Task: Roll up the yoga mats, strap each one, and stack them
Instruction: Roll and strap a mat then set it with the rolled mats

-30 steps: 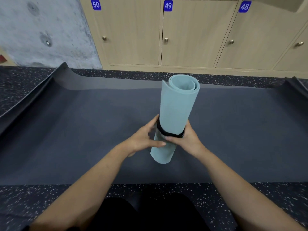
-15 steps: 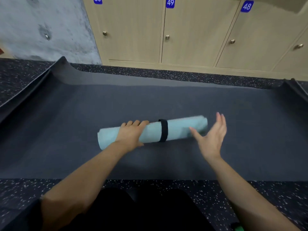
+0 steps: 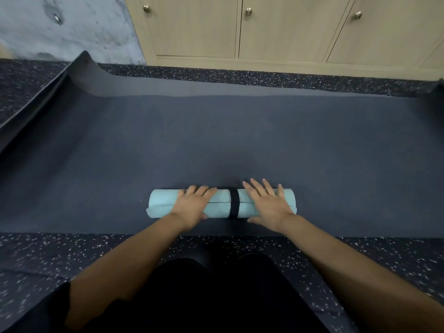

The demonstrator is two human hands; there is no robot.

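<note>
A rolled light-blue yoga mat [image 3: 162, 203] lies on its side, left to right, near the front edge of a large dark grey mat [image 3: 216, 140] spread flat on the floor. A black strap [image 3: 234, 205] circles the roll at its middle. My left hand [image 3: 193, 203] rests flat on the roll left of the strap, fingers straight. My right hand [image 3: 268, 204] lies flat on the roll right of the strap, fingers spread.
Wooden lockers [image 3: 240, 27] with round knobs line the far wall, a grey concrete wall [image 3: 60, 27] to their left. The dark mat's left [image 3: 79, 68] and right [image 3: 432, 92] ends curl up. Speckled rubber floor [image 3: 72, 255] surrounds it. My dark-clothed legs [image 3: 216, 296] are at the bottom.
The blue roll went from upright in both hands to lying flat on the dark mat. My right hand, which was lifted off it, has come down onto the roll.
</note>
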